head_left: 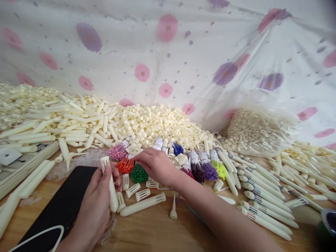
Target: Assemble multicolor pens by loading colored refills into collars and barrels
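Observation:
My left hand (98,196) is closed around a cream multi-colour pen barrel (113,192), held upright with its slotted end at the top. My right hand (156,164) reaches over the bundled pen refills, its fingers close together and pointing left. Its fingertips are at the orange-tipped refills (125,165), just above the green-tipped refills (139,173); whatever they pinch is hidden. Pink-tipped refills (119,151) lie farther left. Past my right wrist are dark purple-tipped (197,171), violet-tipped (209,169) and yellow-tipped refills (217,168). Another pen barrel (143,204) lies on the table below.
Slotted cream sleeves (157,122) are heaped at the back, with loose barrels (73,119) piled left. A black phone (57,206) with a white cable lies beside my left hand. Pens with coloured sliders (267,206) are rowed right, before a plastic bag of small parts (259,133).

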A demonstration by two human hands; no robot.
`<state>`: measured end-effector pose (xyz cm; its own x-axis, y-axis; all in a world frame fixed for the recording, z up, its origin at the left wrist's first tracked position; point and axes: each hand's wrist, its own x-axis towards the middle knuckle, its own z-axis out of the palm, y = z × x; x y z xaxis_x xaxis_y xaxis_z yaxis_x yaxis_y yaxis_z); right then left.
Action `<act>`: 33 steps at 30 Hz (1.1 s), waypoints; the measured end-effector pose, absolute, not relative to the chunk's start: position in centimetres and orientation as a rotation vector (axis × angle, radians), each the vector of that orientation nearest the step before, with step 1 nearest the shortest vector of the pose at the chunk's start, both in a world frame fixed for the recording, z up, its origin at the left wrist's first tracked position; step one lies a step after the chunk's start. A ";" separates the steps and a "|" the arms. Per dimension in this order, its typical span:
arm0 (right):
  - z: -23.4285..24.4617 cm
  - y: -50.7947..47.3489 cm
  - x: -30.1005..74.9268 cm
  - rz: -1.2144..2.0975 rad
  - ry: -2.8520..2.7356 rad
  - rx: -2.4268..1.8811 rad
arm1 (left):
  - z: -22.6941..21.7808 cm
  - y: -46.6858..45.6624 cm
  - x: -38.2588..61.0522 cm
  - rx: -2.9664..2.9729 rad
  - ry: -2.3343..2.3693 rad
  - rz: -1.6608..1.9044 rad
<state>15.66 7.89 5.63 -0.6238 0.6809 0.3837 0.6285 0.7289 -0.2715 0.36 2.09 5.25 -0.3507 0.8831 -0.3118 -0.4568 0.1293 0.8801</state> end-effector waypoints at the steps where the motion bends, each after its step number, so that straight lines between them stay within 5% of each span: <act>1: 5.4 8.6 15.0 0.061 -2.583 -0.941 | 5.2 2.2 0.4 0.445 1.282 1.493; 24: 5.8 11.7 11.5 -0.579 -3.048 -0.272 | 4.3 2.7 0.4 0.350 1.159 1.429; 33: 6.1 7.5 13.7 -0.301 -2.527 -0.178 | 3.9 2.3 -0.1 0.460 1.179 1.356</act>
